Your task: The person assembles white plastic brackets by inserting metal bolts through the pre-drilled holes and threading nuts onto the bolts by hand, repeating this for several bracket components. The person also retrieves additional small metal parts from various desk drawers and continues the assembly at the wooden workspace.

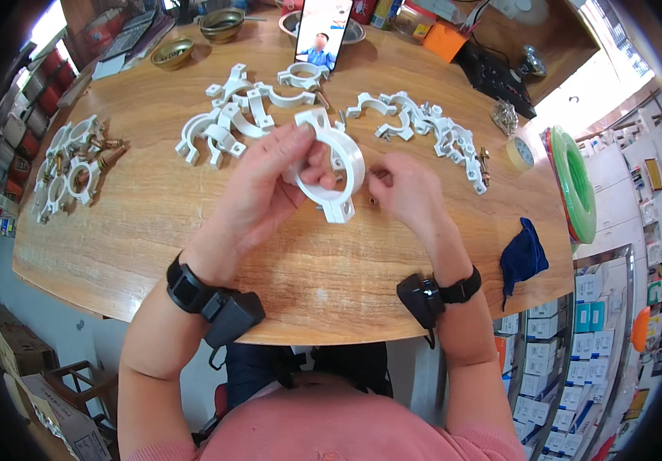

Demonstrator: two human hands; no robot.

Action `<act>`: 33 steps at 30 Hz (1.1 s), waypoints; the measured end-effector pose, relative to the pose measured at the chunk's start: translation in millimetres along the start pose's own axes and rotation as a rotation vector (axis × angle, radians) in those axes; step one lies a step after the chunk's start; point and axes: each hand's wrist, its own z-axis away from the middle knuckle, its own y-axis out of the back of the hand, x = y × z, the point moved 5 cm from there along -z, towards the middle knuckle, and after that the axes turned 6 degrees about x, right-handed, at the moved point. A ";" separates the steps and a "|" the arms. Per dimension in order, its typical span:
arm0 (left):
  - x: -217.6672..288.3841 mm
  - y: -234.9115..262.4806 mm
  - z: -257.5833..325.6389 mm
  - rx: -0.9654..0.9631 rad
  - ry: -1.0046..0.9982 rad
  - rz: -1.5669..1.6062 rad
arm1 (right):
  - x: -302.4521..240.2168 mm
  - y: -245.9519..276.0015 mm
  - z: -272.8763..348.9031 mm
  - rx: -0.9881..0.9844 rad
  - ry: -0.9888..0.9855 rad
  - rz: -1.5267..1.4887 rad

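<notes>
My left hand [266, 180] holds a white plastic pipe clamp ring [339, 157] above the wooden table [154, 223], fingers wrapped around its left side. My right hand [404, 188] is just right of the clamp, fingertips pinched close to its lower lug; a small screw seems to be between them, but it is too small to be sure. Loose white clamp halves [227, 123] lie behind my left hand. More clamp halves with bolts [435, 127] lie behind my right hand.
Assembled clamps with brass bolts [73, 161] sit at the table's left edge. Two brass bowls [196, 38], a propped phone [322, 31], a tape roll [521, 152], green hose coil [577, 184] and a blue cloth [523, 257] are around. Shelves of boxes stand at the right.
</notes>
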 end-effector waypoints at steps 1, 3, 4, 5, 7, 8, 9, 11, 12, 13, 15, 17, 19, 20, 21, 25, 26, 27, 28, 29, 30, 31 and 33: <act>-0.4 -1.7 0.5 -0.006 -0.004 -0.011 | 3.1 6.5 0.2 0.085 -0.087 -0.093; -3.2 -4.7 1.2 0.007 -0.003 -0.107 | -8.7 24.6 1.1 0.235 -0.049 -0.357; -5.3 -2.5 2.2 -0.005 0.009 -0.115 | -16.9 38.5 4.4 0.369 -0.012 -0.619; -6.8 -3.5 4.1 -0.005 0.007 -0.123 | -27.0 47.0 8.1 0.373 -0.010 -0.625; -7.9 -2.4 6.2 0.042 -0.020 -0.262 | -53.8 61.6 15.6 0.369 0.201 -0.594; -8.4 -1.7 5.6 -0.024 -0.049 -0.317 | -54.6 60.6 15.7 0.373 0.201 -0.599; -9.4 -2.3 5.1 -0.027 -0.046 -0.321 | -58.6 61.6 17.3 0.378 0.266 -0.562; -9.1 -2.2 4.9 -0.003 -0.083 -0.381 | -62.8 61.3 20.1 0.382 0.327 -0.527; -9.5 -3.3 4.0 -0.003 -0.082 -0.381 | -62.4 62.6 21.0 0.393 0.333 -0.546; -9.0 -5.4 3.5 -0.020 -0.092 -0.400 | -62.1 63.4 21.5 0.403 0.340 -0.565; -8.9 -7.5 3.7 -0.030 -0.099 -0.418 | -57.9 60.4 20.1 0.402 0.268 -0.650; -8.7 -7.4 4.6 0.003 -0.114 -0.451 | -55.1 54.2 19.9 0.397 0.194 -0.737; -7.3 -9.2 5.4 0.014 -0.131 -0.459 | -50.1 46.5 20.9 0.350 0.013 -0.917; -5.9 -9.8 5.3 0.026 -0.148 -0.469 | -50.1 45.5 20.2 0.350 0.015 -0.914; -6.2 -9.6 5.9 0.030 -0.148 -0.469 | -50.0 43.6 20.8 0.363 0.038 -0.929; -2.2 -15.6 9.7 0.028 -0.203 -0.502 | -52.7 43.0 23.9 0.411 0.040 -0.970; -1.9 -18.3 11.1 0.027 -0.191 -0.478 | -55.2 45.7 27.3 0.413 0.044 -0.967; -0.3 -17.0 10.0 0.021 -0.209 -0.489 | -57.5 46.8 26.2 0.442 0.041 -0.824; -1.6 -13.2 12.0 0.050 -0.239 -0.561 | -59.8 48.1 25.6 0.473 0.037 -0.680; -2.2 -10.5 13.8 0.080 -0.271 -0.633 | -60.1 45.8 26.1 0.484 0.057 -0.687; -5.1 -12.7 17.6 0.072 -0.290 -0.671 | -55.8 40.3 30.9 0.488 0.010 -0.806; -3.4 -14.6 15.6 0.070 -0.298 -0.675 | -52.9 36.7 31.6 0.490 -0.039 -0.927; -7.4 -17.1 17.9 0.072 -0.236 -0.648 | -54.0 39.3 28.2 0.522 -0.007 -0.912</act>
